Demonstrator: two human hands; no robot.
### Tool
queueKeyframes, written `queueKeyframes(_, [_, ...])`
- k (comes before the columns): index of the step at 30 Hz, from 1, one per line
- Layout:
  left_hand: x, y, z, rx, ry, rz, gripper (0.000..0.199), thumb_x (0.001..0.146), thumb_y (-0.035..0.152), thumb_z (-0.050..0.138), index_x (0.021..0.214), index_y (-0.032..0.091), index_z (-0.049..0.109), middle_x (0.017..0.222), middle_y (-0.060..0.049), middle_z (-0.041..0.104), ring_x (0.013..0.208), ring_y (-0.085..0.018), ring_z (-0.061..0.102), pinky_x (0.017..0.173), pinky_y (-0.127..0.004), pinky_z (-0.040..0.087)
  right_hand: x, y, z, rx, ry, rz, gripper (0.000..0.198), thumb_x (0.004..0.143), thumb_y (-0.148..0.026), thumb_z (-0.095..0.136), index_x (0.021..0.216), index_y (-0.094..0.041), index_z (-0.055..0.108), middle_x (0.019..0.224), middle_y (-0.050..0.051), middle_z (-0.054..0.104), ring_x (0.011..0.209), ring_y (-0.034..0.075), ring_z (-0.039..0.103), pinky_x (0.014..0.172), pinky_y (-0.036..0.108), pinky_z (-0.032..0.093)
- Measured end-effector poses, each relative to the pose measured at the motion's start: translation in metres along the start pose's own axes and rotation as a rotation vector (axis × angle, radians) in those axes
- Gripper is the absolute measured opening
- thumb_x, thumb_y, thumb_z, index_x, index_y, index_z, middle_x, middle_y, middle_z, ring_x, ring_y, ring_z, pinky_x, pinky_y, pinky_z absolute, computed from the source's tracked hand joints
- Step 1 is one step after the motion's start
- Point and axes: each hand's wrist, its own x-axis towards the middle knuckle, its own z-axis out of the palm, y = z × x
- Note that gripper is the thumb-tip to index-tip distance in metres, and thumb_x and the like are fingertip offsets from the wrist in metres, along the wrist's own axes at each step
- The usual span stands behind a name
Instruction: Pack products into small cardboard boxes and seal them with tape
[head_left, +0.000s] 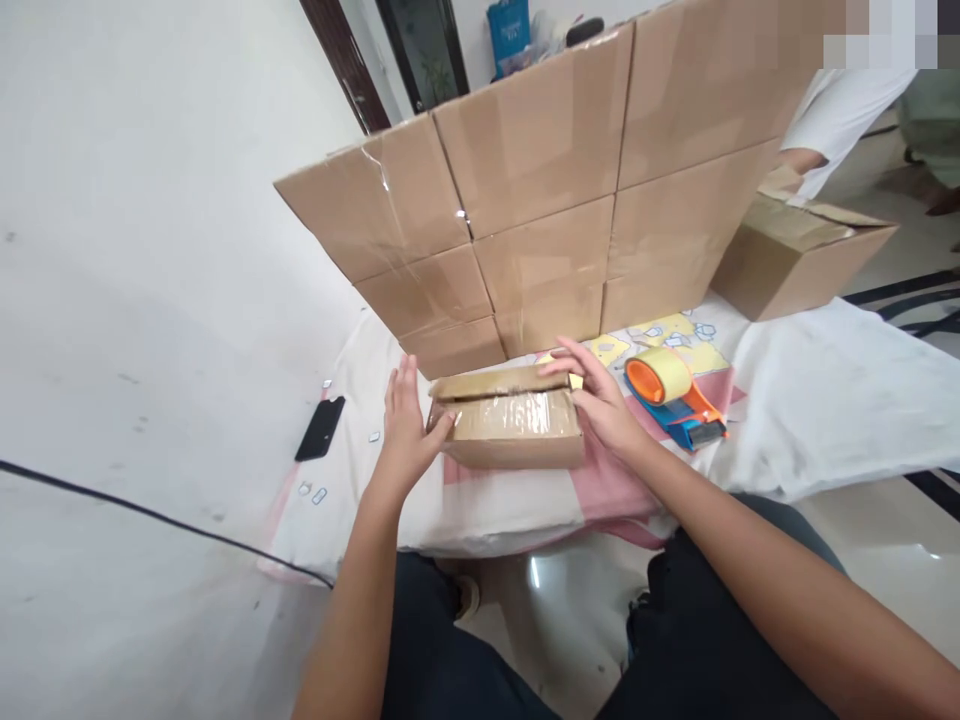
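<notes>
A small cardboard box (pixel 517 455) lies on the cloth-covered table in front of me, clear tape shining on its upper face. Along its far top edge a cardboard flap (pixel 499 381) stands slightly raised, leaving a narrow gap. At the box's left end, my left hand (pixel 407 425) is open, fingers stretched upward and thumb against the cardboard. My right hand (pixel 600 400) is at the right end with spread fingers; its fingertips reach over the flap and its thumb is by the corner. To its right rests a tape dispenser (pixel 679 405) with a yellowish roll.
Behind the box rises a tall wall of joined cardboard boxes (pixel 544 240). Another cardboard box (pixel 802 260) stands at the right, near a person's arm (pixel 804 160). A black phone-like object (pixel 320 428) lies at the left. A dark cable (pixel 165 520) runs along the white wall.
</notes>
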Motion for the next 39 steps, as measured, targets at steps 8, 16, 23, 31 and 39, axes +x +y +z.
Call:
queueKeyframes(8, [-0.004, 0.061, 0.011, 0.293, -0.330, 0.144, 0.078, 0.091, 0.063, 0.055, 0.157, 0.029, 0.032, 0.158, -0.013, 0.043, 0.150, -0.038, 0.032, 0.118, -0.073, 0.011, 0.000, -0.016, -0.037, -0.529, 0.076, -0.034, 0.033, 0.098, -0.035, 0.048, 0.124, -0.026, 0.066, 0.112, 0.008, 0.076, 0.121, 0.029, 0.058, 0.111, 0.055, 0.036])
queueKeyframes(16, [-0.023, 0.065, 0.041, 0.464, -0.133, 0.165, 0.079, 0.083, 0.063, 0.067, 0.150, 0.025, 0.048, 0.158, -0.020, 0.041, 0.145, -0.047, 0.036, 0.114, -0.076, 0.019, -0.013, -0.005, -0.156, -0.388, 0.191, 0.752, 0.048, 0.067, -0.044, 0.081, 0.105, -0.017, 0.071, 0.094, 0.012, 0.074, 0.082, 0.028, 0.068, 0.068, 0.038, 0.056])
queueKeyframes(23, [-0.030, 0.073, 0.053, 0.269, 0.250, 0.370, 0.052, 0.088, 0.042, 0.069, 0.132, 0.016, 0.061, 0.135, -0.020, 0.064, 0.133, -0.041, 0.053, 0.115, -0.068, 0.029, -0.045, -0.011, -0.143, -0.315, 0.030, 0.605, 0.041, 0.069, -0.056, 0.081, 0.069, -0.015, 0.074, 0.063, 0.003, 0.067, 0.055, 0.015, 0.056, 0.051, 0.026, 0.043])
queueKeyframes(31, [-0.081, 0.171, 0.101, -0.263, -0.008, 0.350, 0.020, 0.092, 0.040, 0.064, 0.098, 0.021, 0.064, 0.079, -0.002, 0.068, 0.072, -0.016, 0.065, 0.065, -0.027, 0.048, -0.093, -0.047, -0.072, -0.319, 0.294, 0.081, 0.041, 0.092, -0.047, 0.061, 0.062, -0.019, 0.059, 0.060, 0.000, 0.055, 0.055, 0.013, 0.050, 0.051, 0.026, 0.040])
queueKeyframes(39, [-0.086, 0.180, 0.124, -0.752, -0.213, 0.025, 0.021, 0.089, 0.039, 0.066, 0.099, 0.021, 0.060, 0.106, -0.008, 0.056, 0.106, -0.022, 0.056, 0.094, -0.037, 0.049, -0.108, -0.048, -0.049, -0.367, 0.485, -0.107, 0.058, 0.102, -0.052, 0.043, 0.055, -0.022, 0.028, 0.050, -0.003, 0.028, 0.045, 0.012, 0.024, 0.048, 0.032, 0.023])
